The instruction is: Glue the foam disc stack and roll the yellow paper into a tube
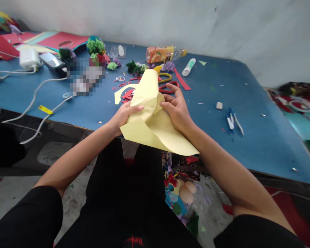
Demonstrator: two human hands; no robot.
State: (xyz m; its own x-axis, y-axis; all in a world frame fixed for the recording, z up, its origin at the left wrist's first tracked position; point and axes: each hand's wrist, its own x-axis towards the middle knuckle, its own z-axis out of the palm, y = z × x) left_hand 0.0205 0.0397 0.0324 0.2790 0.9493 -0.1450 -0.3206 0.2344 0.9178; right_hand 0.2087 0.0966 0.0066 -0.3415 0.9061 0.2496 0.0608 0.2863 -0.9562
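Note:
A large sheet of pale yellow paper (155, 127), partly folded and curled, is held up over the table's front edge. My left hand (124, 115) grips its left side, thumb on top and the other fingers hidden beneath. On the other side, my right hand (177, 108) pinches a curled inner edge between thumb and bent fingers. Just beyond that hand lie scissors with red handles (172, 88) and a pair with yellow handles (165, 77); the paper hides part of them. Red paper scraps (127, 93) and a curved yellow offcut (119, 94) lie left of the sheet.
At the back of the blue table (212, 137) lie an orange drink bottle (160, 54), a glue stick (189, 66) and folded paper flowers (95, 46). A compass (234, 121) and an eraser (219, 105) are at right. A white cable (36, 93) crosses the left side.

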